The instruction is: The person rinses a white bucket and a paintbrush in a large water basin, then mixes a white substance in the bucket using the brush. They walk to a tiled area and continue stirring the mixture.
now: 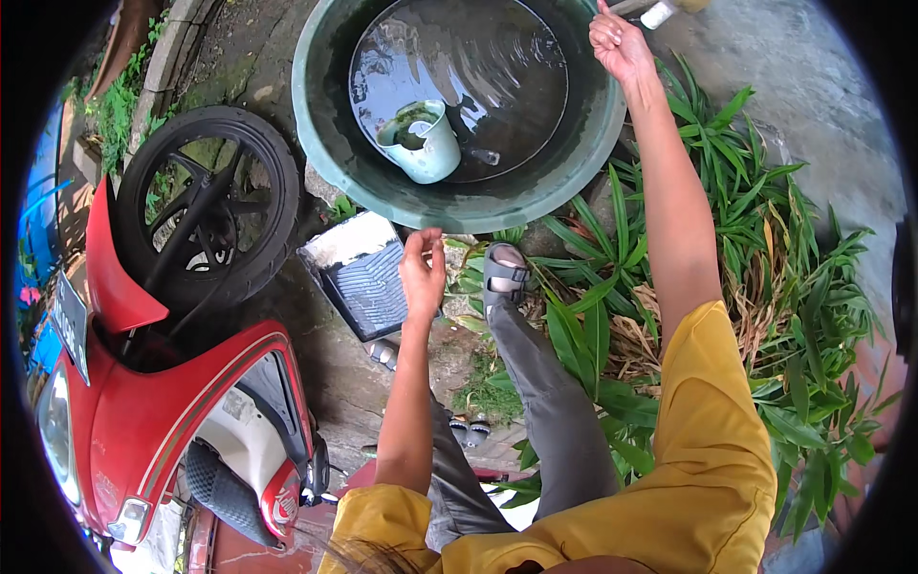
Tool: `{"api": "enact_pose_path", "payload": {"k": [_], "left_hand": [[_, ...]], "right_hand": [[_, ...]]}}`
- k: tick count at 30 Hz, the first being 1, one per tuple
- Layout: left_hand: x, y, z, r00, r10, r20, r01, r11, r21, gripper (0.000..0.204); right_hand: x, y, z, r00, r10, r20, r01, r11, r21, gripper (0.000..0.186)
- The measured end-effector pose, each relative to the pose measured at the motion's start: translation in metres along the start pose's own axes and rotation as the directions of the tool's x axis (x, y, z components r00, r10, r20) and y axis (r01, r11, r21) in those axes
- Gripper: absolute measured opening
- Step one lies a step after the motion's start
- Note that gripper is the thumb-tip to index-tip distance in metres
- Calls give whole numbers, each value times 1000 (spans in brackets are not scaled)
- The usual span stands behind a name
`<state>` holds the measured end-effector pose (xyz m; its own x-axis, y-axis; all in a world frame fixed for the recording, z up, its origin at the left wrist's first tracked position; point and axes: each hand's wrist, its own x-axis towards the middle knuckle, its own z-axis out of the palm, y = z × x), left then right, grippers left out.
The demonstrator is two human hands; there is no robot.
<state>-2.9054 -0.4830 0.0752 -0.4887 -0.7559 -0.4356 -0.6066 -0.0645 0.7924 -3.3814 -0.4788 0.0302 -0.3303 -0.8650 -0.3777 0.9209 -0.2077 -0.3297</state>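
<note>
A big round green tub [316, 143] holds dark water, and a pale blue plastic dipper [440, 153] with a handle leans in it. My right hand [622, 43] is raised at the tub's far right rim with its fingers closed. A white-tipped piece [657, 14] on a pale rod shows beside it; what the fingers grip is hidden. In front of the tub's near rim, my left hand [422, 277] has loosely bent fingers with nothing visible in them. Under and beside it lies a black paint tray [368, 277] with a ribbed slope and white paint at its far end.
At left stands a red motorbike [182, 411], its black front wheel [206, 206] close to the tub. Leafy green plants [794, 354] fill the right side below a concrete surface [813, 115]. My sandalled foot [505, 273] is just below the tub.
</note>
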Motion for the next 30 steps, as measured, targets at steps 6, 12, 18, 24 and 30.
{"api": "enact_pose_path", "payload": {"k": [6,12,18,24,30], "left_hand": [[125,-19,12,963,265,-51,-228,900,372,54],[175,-22,11,934,353,-52,-307,870,386,14],[212,2,-38,857,502,-117,-408,800,441,12],[219,-4,-52,862,490,-125,-376,786,491,21],[179,-26,-13,957,105,-270,-77,991,110,27]], "right_hand": [[-1,77,13,915,-194,-354,101,959,-264,23],[-27,215,-85,906,170,-387,-303,-377,-875,37],[-36,295,-94,962,9,-274,-162,-788,-594,40],[-39,299,-95,972,71,-224,-67,-828,-556,42],[-54,252,-53,955,57,-292,-198,-609,-768,42]]}}
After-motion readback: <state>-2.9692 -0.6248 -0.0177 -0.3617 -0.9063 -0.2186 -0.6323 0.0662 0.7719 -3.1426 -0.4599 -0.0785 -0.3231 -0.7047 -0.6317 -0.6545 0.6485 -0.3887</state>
